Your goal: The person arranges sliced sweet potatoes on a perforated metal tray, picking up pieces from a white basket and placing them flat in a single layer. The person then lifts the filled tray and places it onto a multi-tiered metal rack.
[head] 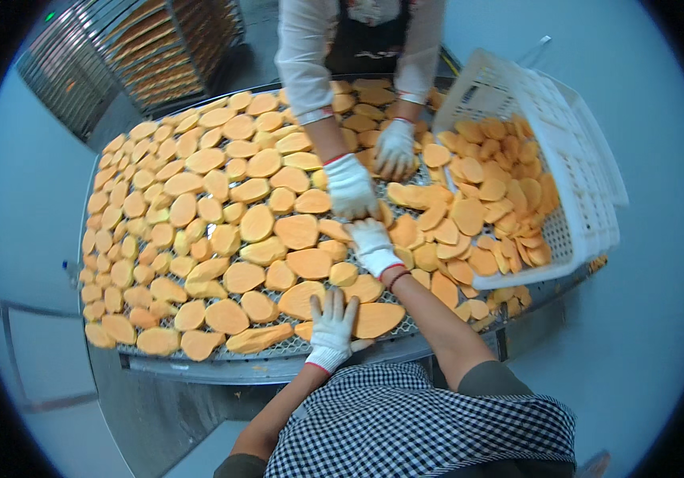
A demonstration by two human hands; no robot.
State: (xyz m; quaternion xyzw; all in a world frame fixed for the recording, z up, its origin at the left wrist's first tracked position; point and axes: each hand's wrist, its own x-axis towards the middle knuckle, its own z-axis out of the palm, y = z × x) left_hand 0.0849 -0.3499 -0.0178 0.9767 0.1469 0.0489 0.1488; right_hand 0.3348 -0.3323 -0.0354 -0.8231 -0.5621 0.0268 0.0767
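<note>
Orange slices [256,223], which look like sweet potato, lie side by side over a wire mesh tray. My left hand [333,325], in a white knit glove, rests with fingers spread on slices at the tray's near edge. My gloved right hand [372,244] reaches further in, near the middle, its fingertips by the co-worker's glove; whether it holds a slice cannot be seen. To its right a loose heap of slices [467,216] spills from a tipped white plastic crate [581,179].
Across the table a co-worker in white sleeves has two gloved hands, one [351,186] close to my right hand, the other [394,149] beside the heap. Racks of loaded trays [150,54] stand at the back left. The metal table edge [210,371] runs before me.
</note>
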